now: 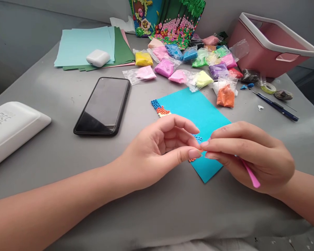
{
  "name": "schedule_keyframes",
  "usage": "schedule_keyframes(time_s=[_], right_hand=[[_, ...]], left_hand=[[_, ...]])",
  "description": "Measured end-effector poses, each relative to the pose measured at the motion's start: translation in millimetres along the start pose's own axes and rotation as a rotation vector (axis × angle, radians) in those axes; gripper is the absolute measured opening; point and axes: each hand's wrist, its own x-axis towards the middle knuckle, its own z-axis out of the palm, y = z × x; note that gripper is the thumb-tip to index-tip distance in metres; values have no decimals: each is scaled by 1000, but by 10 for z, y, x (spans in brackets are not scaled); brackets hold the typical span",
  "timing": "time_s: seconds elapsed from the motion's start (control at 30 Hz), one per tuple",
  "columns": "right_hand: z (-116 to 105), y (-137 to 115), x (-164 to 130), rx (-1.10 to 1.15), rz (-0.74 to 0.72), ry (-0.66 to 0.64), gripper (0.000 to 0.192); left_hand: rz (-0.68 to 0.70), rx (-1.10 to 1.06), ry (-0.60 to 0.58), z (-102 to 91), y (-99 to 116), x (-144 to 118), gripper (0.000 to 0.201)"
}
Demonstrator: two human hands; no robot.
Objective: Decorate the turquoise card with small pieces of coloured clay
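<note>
My left hand (159, 150) and right hand (247, 153) meet fingertip to fingertip just above the near edge of the blue card (196, 115), pinching a tiny orange bit (201, 151) of clay between them. My right hand also clasps a pink tool (251, 177), its end sticking out below my palm.

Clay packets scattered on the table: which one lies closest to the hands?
The orange clay packet, beside the right edge of the blue card. The yellow, pink, purple and green packets all lie farther back, toward the pink basket.
</note>
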Motion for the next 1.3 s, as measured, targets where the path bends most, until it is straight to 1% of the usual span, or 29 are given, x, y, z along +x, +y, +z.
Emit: schedule_keyframes(time_s=[0.1,0.23,0.37,0.43,0.5,0.6,0.67,0.73,0.8,0.93,1.03,1.13,1.3], right_hand=[[7,4,-6,-3,-17,-1,22],[31,4,-32,-8,-6,-24,23],[38,19,-44,2,-32,-27,17],[36,32,-46,13,-25,10,16],[31,44,-48,12,27,69,14],[17,59,-52,-9,88,122,10],[1,67,-50,-14,86,82,11],[-15,71,-42,-14,73,35,18],[-25,68,-32,-16,77,15,21],[-29,34,-14,-35,90,7,17],[-30,7,-10,-52,30,-9,12],[-27,0,-16,-57,-18,-12,12],[-12,10,-32,-61,4,-30,9]], left_hand=[[-12,-24,0,-2,4,-3,21],[-17,-53,-26,1,-7,-10,22],[-10,-43,-43,4,-15,-5,27],[7,-48,-23,3,-12,-1,21],[20,-69,15,0,-5,5,14],[26,-95,64,-3,4,17,12],[23,-84,85,-5,5,25,12],[20,-65,94,-5,3,29,12],[18,-59,93,-5,-1,27,12],[5,-74,102,-2,1,17,10],[1,-75,110,-4,6,20,10],[0,-75,118,-1,12,34,9],[29,-51,157,22,22,30,8]])
